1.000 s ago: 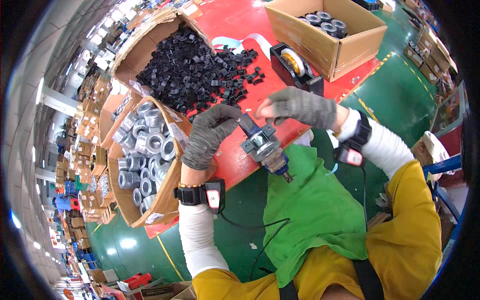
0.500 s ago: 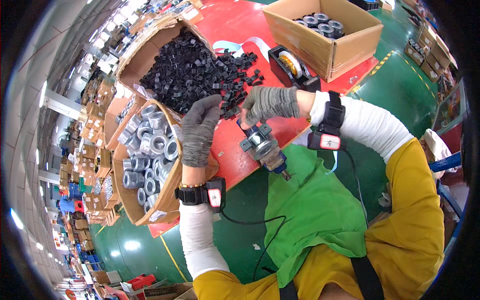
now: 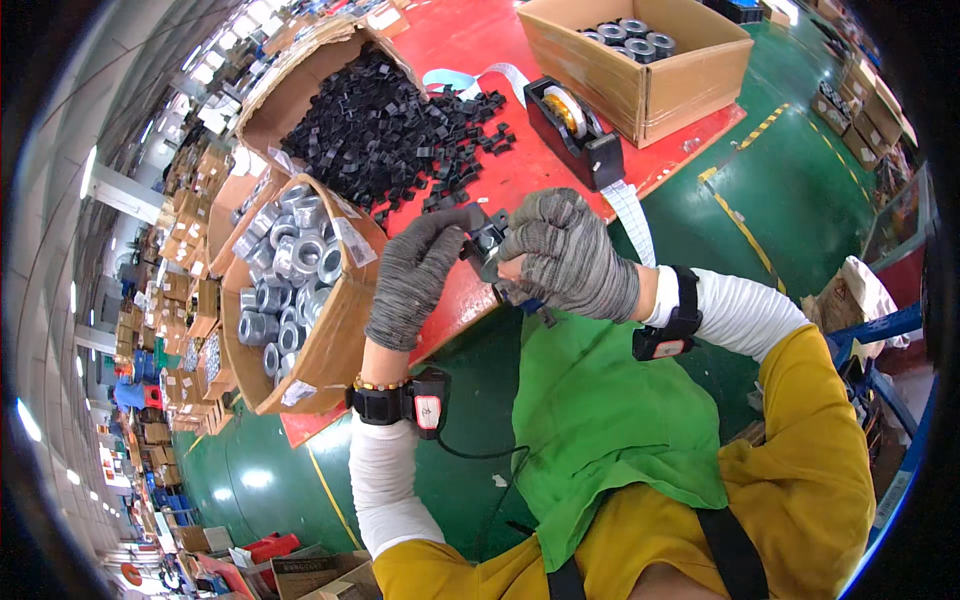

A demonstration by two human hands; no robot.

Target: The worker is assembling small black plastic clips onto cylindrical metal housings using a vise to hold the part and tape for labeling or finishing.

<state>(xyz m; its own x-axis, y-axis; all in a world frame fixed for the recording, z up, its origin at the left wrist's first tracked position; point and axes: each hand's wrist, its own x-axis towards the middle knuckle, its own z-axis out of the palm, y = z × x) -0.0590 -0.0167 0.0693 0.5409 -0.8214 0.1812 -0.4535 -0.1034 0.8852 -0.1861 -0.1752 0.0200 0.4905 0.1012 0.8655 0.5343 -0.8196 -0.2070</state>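
Both gloved hands, left hand and right hand, are closed around a small black-and-metal part just above the red worktop; looks rigid, compact, probably hefty, so pinch its solid sides.

We count three open cardboard boxes: one spilling black plastic pieces, one of silver metal rings, one holding about five rings. One black tape dispenser sits here. Two gloved hands, left and right, wear two wrist devices.
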